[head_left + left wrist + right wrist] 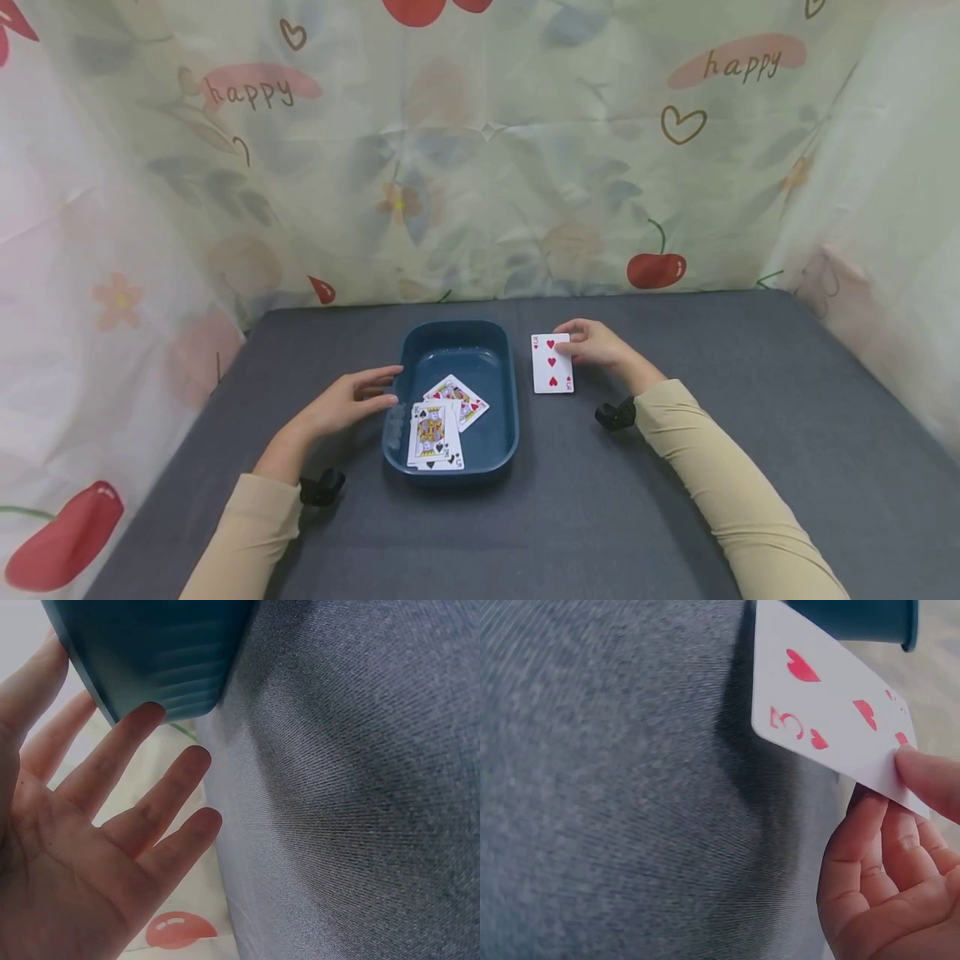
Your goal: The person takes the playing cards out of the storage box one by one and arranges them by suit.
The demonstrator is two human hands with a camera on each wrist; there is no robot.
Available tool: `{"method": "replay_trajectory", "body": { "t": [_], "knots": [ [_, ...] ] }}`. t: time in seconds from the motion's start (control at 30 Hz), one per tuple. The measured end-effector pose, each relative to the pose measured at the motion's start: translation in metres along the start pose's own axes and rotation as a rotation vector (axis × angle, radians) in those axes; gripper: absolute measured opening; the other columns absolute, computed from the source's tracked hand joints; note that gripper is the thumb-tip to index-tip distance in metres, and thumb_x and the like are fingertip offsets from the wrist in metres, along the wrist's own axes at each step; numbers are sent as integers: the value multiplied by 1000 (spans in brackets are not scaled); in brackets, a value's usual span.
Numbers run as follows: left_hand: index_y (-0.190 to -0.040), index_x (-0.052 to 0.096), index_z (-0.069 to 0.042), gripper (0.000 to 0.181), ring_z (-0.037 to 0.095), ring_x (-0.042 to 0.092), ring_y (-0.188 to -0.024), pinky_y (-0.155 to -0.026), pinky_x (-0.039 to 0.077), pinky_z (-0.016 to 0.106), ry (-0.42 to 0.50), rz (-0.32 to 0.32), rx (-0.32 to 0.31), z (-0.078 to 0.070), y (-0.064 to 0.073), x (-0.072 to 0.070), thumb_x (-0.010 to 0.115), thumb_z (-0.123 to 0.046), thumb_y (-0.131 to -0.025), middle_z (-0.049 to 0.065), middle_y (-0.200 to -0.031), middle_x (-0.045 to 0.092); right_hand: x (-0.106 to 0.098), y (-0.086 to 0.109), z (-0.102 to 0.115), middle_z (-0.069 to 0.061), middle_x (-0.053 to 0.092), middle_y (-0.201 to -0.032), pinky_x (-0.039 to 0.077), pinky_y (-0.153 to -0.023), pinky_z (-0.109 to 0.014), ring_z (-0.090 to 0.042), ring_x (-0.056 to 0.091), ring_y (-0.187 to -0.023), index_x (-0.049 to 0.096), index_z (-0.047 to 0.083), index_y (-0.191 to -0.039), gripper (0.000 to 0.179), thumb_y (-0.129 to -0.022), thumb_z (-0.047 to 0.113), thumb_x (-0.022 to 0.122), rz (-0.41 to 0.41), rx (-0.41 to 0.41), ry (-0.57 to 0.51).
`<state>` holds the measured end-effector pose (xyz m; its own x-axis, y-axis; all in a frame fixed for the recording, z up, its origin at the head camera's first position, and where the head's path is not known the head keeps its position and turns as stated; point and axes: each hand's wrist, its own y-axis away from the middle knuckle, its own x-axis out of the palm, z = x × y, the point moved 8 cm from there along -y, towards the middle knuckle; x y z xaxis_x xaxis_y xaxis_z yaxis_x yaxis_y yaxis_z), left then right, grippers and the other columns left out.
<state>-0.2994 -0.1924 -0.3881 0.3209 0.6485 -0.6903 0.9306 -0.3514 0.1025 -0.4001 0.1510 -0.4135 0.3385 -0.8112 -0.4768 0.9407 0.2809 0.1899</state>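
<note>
A three of hearts playing card (pixel 552 377) is pinched between the thumb and curled fingers of my right hand (pixel 596 343), just right of the tray. The right wrist view shows the card (pixel 832 697) tilted above the cloth, its face visible. My left hand (pixel 348 404) rests its fingertips at the left rim of a blue tray (pixel 491 433). In the left wrist view the left hand (pixel 90 825) has its fingers spread beside the tray wall (pixel 150 660). Several playing cards (pixel 431 429) lie face up inside the tray, overlapping, with a king of spades on top.
A dark grey cloth (pixel 570 517) covers the table. Behind it hangs a patterned curtain (pixel 487 208) with cherries and hearts, and more curtain stands at both sides. Each wrist wears a small black camera (pixel 322 487).
</note>
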Motion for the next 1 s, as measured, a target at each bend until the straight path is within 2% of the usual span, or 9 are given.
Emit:
{"method": "replay_trajectory", "body": {
  "t": [0.2, 0.47, 0.57, 0.73, 0.83, 1.0],
  "knots": [
    [-141, 42, -13, 54, 43, 47, -126, -99, 43, 54, -3, -5, 4, 2, 0, 0, 58, -29, -92, 21, -142, 43, 3, -4, -3, -12, 67, -94, 47, -63, -19, -5, 55, -69, 49, -5, -123, 41, -86, 7, 63, -14, 6, 19],
    [-141, 42, -14, 54, 43, 46, -127, -99, 42, 54, -3, -2, -9, 2, -1, 0, 58, -29, -92, 21, -143, 43, 6, -6, 0, -6, 59, -84, 45, -60, -19, -7, 50, -66, 50, -5, -121, 40, -85, 5, 64, -33, 9, 82],
    [-141, 41, -14, 54, 43, 46, -127, -99, 42, 54, -3, 0, -10, 2, -1, 0, 58, -29, -92, 21, -143, 42, 7, -6, 2, -13, 60, -92, 45, -65, -23, -14, 53, -73, 51, -5, -121, 40, -84, 7, 64, -54, 6, 139],
    [-141, 41, -14, 54, 43, 46, -127, -99, 42, 54, 2, 0, -10, 2, 0, 0, 58, -30, -92, 21, -143, 42, 6, -4, 2, -26, 57, -118, 48, -84, -38, -31, 56, -102, 49, -4, -122, 43, -84, 9, 65, -92, 18, 190],
    [-141, 41, -14, 55, 43, 46, -127, -99, 42, 54, 10, 0, -13, 2, 0, 0, 59, -30, -92, 20, -143, 43, 4, -4, 3, -27, 56, -120, 48, -89, -41, -36, 55, -111, 49, -6, -122, 44, -84, 9, 65, -110, 3, 186],
    [-141, 41, -14, 55, 43, 46, -127, -99, 43, 54, 12, 0, -12, 4, 0, 1, 59, -30, -92, 20, -143, 43, 2, -3, 7, -28, 56, -120, 49, -88, -41, -37, 53, -113, 50, -7, -121, 44, -83, 9, 66, -119, -34, 175]
  ]
}}
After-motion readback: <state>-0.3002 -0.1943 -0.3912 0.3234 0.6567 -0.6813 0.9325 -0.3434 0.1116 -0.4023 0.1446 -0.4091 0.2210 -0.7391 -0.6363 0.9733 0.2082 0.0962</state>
